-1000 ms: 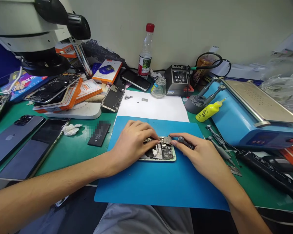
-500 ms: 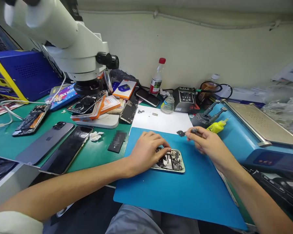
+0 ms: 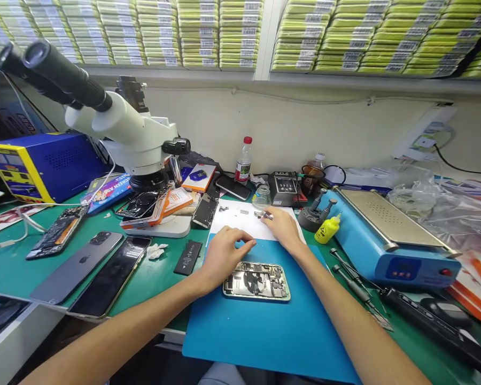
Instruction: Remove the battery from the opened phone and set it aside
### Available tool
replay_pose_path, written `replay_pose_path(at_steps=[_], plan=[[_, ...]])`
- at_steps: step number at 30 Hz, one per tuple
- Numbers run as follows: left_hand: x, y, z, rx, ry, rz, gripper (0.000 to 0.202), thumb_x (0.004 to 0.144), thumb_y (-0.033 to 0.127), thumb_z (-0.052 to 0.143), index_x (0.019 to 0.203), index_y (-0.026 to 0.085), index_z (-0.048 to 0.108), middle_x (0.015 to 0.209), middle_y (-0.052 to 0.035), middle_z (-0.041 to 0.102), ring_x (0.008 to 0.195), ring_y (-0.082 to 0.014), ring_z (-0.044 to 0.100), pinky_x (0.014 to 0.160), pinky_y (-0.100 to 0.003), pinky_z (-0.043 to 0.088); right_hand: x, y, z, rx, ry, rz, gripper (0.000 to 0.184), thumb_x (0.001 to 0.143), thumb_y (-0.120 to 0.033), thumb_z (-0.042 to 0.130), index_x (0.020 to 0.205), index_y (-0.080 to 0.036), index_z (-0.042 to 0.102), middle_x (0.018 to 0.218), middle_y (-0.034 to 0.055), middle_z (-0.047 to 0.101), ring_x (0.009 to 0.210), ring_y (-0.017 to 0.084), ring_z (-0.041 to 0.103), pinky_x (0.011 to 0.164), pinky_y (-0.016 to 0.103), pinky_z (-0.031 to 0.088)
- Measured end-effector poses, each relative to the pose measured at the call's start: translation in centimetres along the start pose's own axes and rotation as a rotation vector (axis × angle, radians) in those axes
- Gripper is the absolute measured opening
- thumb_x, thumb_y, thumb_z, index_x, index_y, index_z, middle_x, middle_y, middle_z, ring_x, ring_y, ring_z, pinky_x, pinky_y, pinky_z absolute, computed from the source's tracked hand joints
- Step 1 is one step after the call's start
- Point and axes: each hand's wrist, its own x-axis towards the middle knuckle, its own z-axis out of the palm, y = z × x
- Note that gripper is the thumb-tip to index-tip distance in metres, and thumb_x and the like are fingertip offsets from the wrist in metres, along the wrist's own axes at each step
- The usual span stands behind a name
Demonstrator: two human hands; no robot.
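An opened phone [image 3: 256, 281] with its insides showing lies on a blue mat [image 3: 272, 331]. My left hand [image 3: 221, 255] hovers just above its top left corner, fingers curled with thumb and forefinger pinched together; what they hold, if anything, I cannot make out. My right hand [image 3: 280, 225] reaches forward over a white sheet of paper [image 3: 240, 220], gripping a thin dark screwdriver [image 3: 264, 215] whose tip carries a small metal part down onto the paper. Small screws and parts lie scattered on that sheet.
A white microscope [image 3: 120, 133] stands at the left over a stack of phone parts. Several phones [image 3: 80, 267] lie on the green mat. A blue heating machine [image 3: 380, 235], yellow bottle [image 3: 327, 230], glass jar [image 3: 261, 197], soldering station [image 3: 284, 187] and loose tools [image 3: 356, 283] sit at the right.
My right hand lifted a small metal part off the phone with the screwdriver and carried it forward to the white paper. My left hand came off the phone. The camera tilted up.
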Motion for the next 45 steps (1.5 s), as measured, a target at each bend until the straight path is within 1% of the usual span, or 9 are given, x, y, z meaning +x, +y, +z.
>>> replay_pose_path(at_steps=[3,6,10,13,16,20,29,39,45], plan=[[2.1,-0.1,-0.5,0.044,0.046,-0.046,0.015,0.100,0.035,0.067,0.096,0.027,0.079,0.103,0.0015,0.081,0.101,-0.0211,0.069,0.084,-0.032,0.050,0.1,0.7,0.3,0.007,0.012,0.012,0.031,0.101,-0.040,0.066,0.121,-0.017,0.068,0.125,0.0086,0.069,0.114,0.023,0.067,0.100,0.047,0.057],[6.0,-0.5,-0.3,0.109,0.027,-0.056,0.014,0.098,0.036,0.070,0.098,0.026,0.079,0.105,0.0006,0.081,0.103,-0.0215,0.070,0.089,-0.033,0.051,0.2,1.2,0.8,0.012,0.028,0.029,0.032,0.101,-0.040,0.066,0.124,-0.018,0.067,0.128,0.0091,0.067,0.115,0.023,0.066,0.101,0.048,0.057],[11.3,-1.7,1.6,0.203,-0.072,-0.069,0.020,0.101,0.036,0.067,0.104,0.018,0.075,0.108,-0.0057,0.078,0.103,-0.0217,0.071,0.097,-0.042,0.056,0.0,1.3,1.2,0.009,0.050,0.059,0.033,0.102,-0.041,0.065,0.126,-0.019,0.066,0.131,0.0096,0.066,0.116,0.023,0.066,0.102,0.048,0.056],[13.4,-2.5,3.3,0.275,-0.154,-0.058,0.025,0.102,0.039,0.066,0.108,0.016,0.073,0.110,-0.0065,0.075,0.102,-0.0212,0.072,0.096,-0.045,0.059,-0.2,1.4,1.2,0.005,0.057,0.074,0.032,0.102,-0.041,0.065,0.125,-0.018,0.067,0.129,0.0093,0.067,0.115,0.023,0.066,0.101,0.047,0.057],[13.9,-3.1,4.4,0.350,-0.198,-0.023,0.025,0.102,0.038,0.066,0.110,0.016,0.072,0.115,-0.0075,0.074,0.107,-0.0225,0.071,0.098,-0.046,0.059,-0.3,1.5,1.2,0.002,0.060,0.084,0.031,0.102,-0.040,0.065,0.124,-0.018,0.067,0.127,0.0090,0.068,0.114,0.022,0.067,0.100,0.047,0.058],[13.7,-3.5,4.9,0.417,-0.224,0.028,0.024,0.102,0.037,0.066,0.111,0.016,0.072,0.118,-0.0081,0.073,0.112,-0.0236,0.070,0.100,-0.048,0.058,-0.2,1.6,1.2,-0.001,0.056,0.088,0.031,0.102,-0.040,0.065,0.123,-0.018,0.067,0.128,0.0090,0.067,0.114,0.022,0.067,0.099,0.046,0.058],[13.6,-3.8,5.2,0.446,-0.259,0.116,0.022,0.102,0.035,0.066,0.112,0.017,0.072,0.121,-0.0084,0.073,0.116,-0.0246,0.068,0.102,-0.049,0.056,-0.2,1.6,1.3,-0.012,0.041,0.088,0.031,0.102,-0.041,0.065,0.124,-0.018,0.067,0.128,0.0092,0.067,0.114,0.022,0.066,0.100,0.046,0.058],[14.2,-4.0,4.8,0.421,-0.312,0.113,0.023,0.103,0.037,0.066,0.111,0.016,0.073,0.116,-0.0078,0.075,0.109,-0.0227,0.071,0.100,-0.047,0.058,-0.2,1.6,1.1,-0.023,0.030,0.083,0.031,0.102,-0.040,0.066,0.123,-0.018,0.067,0.127,0.0091,0.068,0.113,0.022,0.067,0.098,0.046,0.058],[14.5,-3.9,4.4,0.405,-0.318,0.120,0.023,0.103,0.037,0.066,0.110,0.016,0.073,0.115,-0.0075,0.075,0.109,-0.0225,0.072,0.100,-0.047,0.058,-0.2,1.5,0.9,-0.023,0.021,0.083,0.031,0.102,-0.040,0.065,0.123,-0.018,0.067,0.128,0.0091,0.067,0.114,0.022,0.067,0.099,0.046,0.058]])
